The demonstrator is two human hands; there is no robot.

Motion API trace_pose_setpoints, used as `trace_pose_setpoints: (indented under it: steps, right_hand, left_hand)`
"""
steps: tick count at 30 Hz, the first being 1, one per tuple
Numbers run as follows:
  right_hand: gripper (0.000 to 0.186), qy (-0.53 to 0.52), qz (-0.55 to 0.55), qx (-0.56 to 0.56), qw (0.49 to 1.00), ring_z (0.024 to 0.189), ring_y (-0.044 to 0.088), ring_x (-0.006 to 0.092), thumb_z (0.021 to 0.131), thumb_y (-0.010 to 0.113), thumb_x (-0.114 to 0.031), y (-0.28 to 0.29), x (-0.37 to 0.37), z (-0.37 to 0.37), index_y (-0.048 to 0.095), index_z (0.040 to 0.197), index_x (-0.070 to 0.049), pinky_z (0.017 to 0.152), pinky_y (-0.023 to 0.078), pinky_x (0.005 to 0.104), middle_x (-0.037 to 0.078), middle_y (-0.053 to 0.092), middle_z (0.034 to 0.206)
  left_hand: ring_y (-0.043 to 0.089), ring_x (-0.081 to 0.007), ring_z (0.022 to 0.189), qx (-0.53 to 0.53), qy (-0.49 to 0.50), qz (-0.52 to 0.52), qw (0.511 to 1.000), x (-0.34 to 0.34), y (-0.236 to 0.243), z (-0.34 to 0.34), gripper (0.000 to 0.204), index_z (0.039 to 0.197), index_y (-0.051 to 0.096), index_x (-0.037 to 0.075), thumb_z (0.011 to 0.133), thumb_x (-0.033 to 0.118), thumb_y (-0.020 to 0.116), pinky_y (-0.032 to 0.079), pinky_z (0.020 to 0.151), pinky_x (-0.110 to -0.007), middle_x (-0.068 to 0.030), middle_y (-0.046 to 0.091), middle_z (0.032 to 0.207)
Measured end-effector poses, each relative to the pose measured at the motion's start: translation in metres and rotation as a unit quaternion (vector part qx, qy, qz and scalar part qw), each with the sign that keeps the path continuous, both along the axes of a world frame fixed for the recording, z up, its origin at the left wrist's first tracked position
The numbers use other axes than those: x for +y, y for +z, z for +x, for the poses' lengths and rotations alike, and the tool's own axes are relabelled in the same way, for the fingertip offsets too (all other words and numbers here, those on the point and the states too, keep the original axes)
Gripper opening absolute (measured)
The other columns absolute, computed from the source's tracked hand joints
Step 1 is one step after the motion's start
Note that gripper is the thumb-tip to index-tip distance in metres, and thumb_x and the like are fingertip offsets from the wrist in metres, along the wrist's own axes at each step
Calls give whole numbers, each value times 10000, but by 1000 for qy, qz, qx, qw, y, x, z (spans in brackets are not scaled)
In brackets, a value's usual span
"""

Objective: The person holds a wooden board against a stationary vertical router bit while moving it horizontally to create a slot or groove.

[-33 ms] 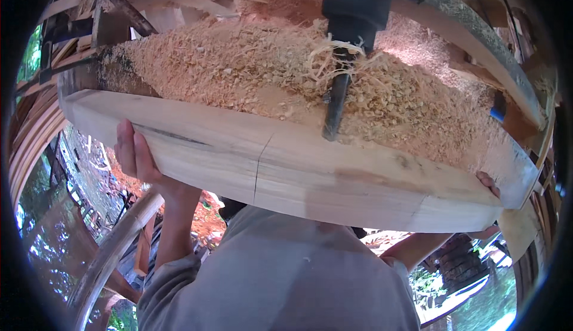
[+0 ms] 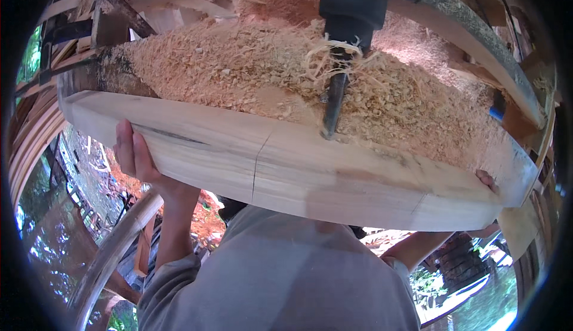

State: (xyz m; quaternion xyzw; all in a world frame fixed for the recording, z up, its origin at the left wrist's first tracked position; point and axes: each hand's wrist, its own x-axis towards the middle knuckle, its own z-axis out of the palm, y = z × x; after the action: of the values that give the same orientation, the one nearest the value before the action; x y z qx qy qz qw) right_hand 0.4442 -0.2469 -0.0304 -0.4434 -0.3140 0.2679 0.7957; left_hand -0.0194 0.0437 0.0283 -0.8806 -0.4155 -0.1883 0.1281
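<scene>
The long pale beam [image 2: 310, 173] lies along the near side of the desk [image 2: 518, 176], grasped toward its left end by the left hand [image 2: 141, 159] and at its right end by the right hand [image 2: 486, 179], mostly hidden by the wood. Shavings [image 2: 239, 62] heap up beyond, some tangled round a dark bit [image 2: 335, 104]; its housing [image 2: 354, 5] is cut off above, and from here I can't tell whether its tip touches.
</scene>
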Motion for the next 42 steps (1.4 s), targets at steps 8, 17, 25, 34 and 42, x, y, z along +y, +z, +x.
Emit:
trace_pose_setpoints:
  steps: [8, 17, 25, 34, 42]
  right_hand:
    - [1008, -11, 18, 11, 1000, 1132, 553, 377, 872, 273, -820, 0, 10, -6, 581, 1329, 24, 1044, 385, 527, 263, 622, 1179]
    - [992, -19, 0, -46, 999, 1111, 549, 368, 895, 253, -805, -7, 9, 12, 563, 1349, 21, 1029, 391, 508, 251, 626, 1175]
    - [997, -57, -34, -84, 994, 1037, 601, 389, 894, 247, -780, -7, 22, 31, 589, 1286, 71, 980, 446, 525, 285, 642, 1095]
    - [878, -121, -125, -49, 983, 1029, 620, 419, 859, 320, -682, -4, 6, 33, 629, 1185, 72, 933, 481, 565, 290, 647, 1064]
    - [865, -85, -53, -2, 995, 1071, 589, 382, 904, 285, -742, 12, -33, -31, 586, 1257, -12, 1005, 422, 558, 236, 643, 1111]
  left_hand:
    - [305, -409, 1410, 22, -7, 4, 1000, 9, -3, -5, 913, 1453, 246, -23, 856, 404, 789, 318, 1178, -568, -251, 286, 1467]
    - [290, -407, 1425, 21, 24, -5, 999, 18, -1, 7, 927, 1451, 235, -17, 821, 326, 821, 293, 1193, -575, -246, 285, 1465]
    - [319, -376, 1414, -46, -15, -3, 999, 28, -6, 10, 812, 1436, 293, 27, 846, 277, 792, 238, 1154, -573, -217, 320, 1481]
    - [345, -394, 1398, -43, 4, 5, 999, 28, -4, 16, 848, 1449, 291, 1, 816, 243, 801, 226, 1155, -582, -260, 369, 1486]
    - [318, -399, 1406, -23, 5, -50, 998, 0, 11, 8, 894, 1476, 274, -9, 825, 263, 823, 284, 1190, -524, -226, 289, 1485]
